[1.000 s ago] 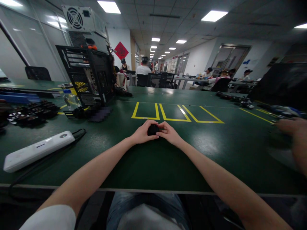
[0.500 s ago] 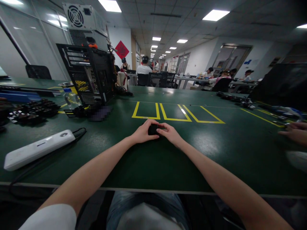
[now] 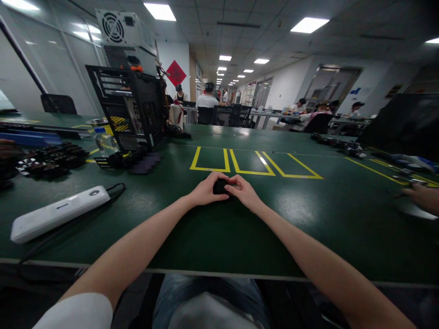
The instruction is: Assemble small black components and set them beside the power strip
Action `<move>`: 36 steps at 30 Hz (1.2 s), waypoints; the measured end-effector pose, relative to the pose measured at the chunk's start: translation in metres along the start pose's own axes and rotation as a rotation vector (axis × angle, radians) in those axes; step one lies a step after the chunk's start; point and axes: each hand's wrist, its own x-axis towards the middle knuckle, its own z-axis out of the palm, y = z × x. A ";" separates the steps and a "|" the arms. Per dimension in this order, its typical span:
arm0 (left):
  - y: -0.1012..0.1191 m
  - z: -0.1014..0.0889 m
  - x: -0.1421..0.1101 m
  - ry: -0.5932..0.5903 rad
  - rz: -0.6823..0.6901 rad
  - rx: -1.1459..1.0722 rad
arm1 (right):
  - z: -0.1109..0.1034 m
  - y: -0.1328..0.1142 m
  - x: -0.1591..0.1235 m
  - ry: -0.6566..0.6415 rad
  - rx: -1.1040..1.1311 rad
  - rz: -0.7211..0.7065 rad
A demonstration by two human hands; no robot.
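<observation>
One white device (image 3: 60,212), one left hand (image 3: 206,189), one black object (image 3: 220,186), one right hand (image 3: 244,193), three yellow outlines (image 3: 254,172)
The left hand's grip, partly open, curls around the object over the worktop (image 3: 226,237); the right hand's, narrower, pinches its right side.

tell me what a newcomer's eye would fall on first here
Probably the left hand and right hand, meeting around a small black object in mid-view, over the green table. Next, likely the bright yellow tape outlines just beyond them, then the black computer case standing farther back, to the left.
</observation>
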 end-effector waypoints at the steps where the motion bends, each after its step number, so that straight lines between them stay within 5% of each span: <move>1: -0.001 0.000 0.000 0.002 -0.006 0.003 | 0.000 0.000 0.000 0.011 -0.015 0.005; 12: 0.001 0.000 0.000 0.006 -0.032 -0.014 | -0.001 -0.003 -0.002 -0.060 0.058 0.003; 21: 0.001 -0.001 0.000 0.006 -0.040 -0.043 | -0.001 -0.002 0.001 0.020 -0.018 0.001; 29: 0.000 0.000 0.001 0.011 -0.025 -0.048 | -0.003 -0.002 0.000 -0.087 0.055 0.036; 36: -0.002 0.001 0.001 0.022 -0.034 -0.040 | 0.000 -0.002 0.001 -0.001 0.045 -0.018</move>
